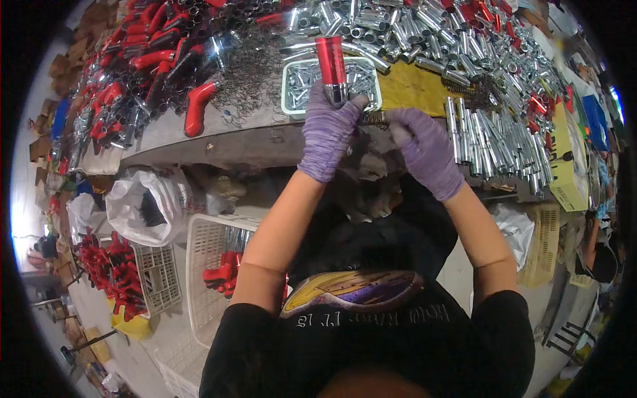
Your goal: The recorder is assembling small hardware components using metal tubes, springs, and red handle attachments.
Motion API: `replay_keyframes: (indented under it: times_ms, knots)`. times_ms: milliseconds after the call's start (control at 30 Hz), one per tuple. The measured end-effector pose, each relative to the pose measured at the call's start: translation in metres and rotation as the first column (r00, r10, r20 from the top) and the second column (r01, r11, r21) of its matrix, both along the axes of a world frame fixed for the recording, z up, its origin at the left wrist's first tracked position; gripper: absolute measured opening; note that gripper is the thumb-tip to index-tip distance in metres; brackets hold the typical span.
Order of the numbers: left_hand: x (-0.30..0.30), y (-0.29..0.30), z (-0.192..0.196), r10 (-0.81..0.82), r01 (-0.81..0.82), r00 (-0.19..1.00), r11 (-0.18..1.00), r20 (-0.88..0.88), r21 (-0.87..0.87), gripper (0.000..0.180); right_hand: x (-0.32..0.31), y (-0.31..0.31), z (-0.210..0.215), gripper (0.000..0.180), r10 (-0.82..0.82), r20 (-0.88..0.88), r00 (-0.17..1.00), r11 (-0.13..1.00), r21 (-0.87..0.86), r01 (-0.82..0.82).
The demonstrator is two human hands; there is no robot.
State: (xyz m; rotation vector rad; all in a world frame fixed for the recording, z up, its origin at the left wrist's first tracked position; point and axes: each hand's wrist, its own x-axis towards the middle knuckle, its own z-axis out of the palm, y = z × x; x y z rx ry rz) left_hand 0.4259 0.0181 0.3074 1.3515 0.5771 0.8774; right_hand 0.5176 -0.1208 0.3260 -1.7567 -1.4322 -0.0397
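A: What does the left hand [330, 126] have?

B: It is closed around one tube [332, 63] with a red upper part and a silvery lower end, held upright above the surface [219, 136]. The tube rises out of the top of the fist, in front of a white tray [286, 83] of small metal pins.

A: And the right hand [424, 149]?

B: It is gloved in purple like the left, fingers curled, pinching one small coiled spring [375, 119]. The spring lies between the two hands, just beside the left thumb and near the tube's lower end.

A: How many of each thing?

B: One tube in hand, one spring, one tray. The loose parts are too many to count: a heap of chrome tubes [484, 99] to the right, a heap of red handles [166, 53] to the left, and a tangle of wire springs [249, 73] between them.

A: Anything lower down?

B: Two white baskets holding red parts [222, 275], well apart from the hands, and a white plastic bag [142, 202] beside them.
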Motion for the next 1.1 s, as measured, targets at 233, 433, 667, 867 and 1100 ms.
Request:
replay_keyframes:
  times_ms: [233, 433, 667, 867, 1100]
  knots:
    - [-0.003, 0.01, 0.01, -0.091, 0.089, 0.993, 0.996, -0.071, -0.031, 0.034, 0.023, -0.008, 0.016, 0.024, 0.257, 0.692, 0.674, 0.948, -0.046, -0.314]
    - [0.008, 0.03, 0.018, -0.004, 0.006, 1.0, 0.996, -0.03, 0.092, 0.029, 0.015, -0.005, 0.026, 0.028, 0.369, 0.715, 0.594, 0.885, -0.075, -0.46]
    - [0.056, 0.124, 0.019, 0.174, -0.035, 0.937, 0.91, -0.304, 0.412, 0.034, 0.007, -0.005, 0.024, 0.018, 0.13, 0.276, 0.952, 0.988, 0.046, -0.148]
    - [0.058, 0.138, 0.02, 0.293, -0.107, 0.902, 0.863, -0.317, 0.495, 0.04, 0.022, -0.005, 0.027, 0.017, -0.039, -0.041, 0.998, 0.998, 0.047, 0.04]
    - [0.006, 0.1, 0.042, 0.05, 0.144, 0.942, 0.833, -0.333, 0.533, 0.065, 0.051, 0.034, 0.095, 0.018, -0.117, -0.256, 0.96, 0.988, 0.071, 0.14]
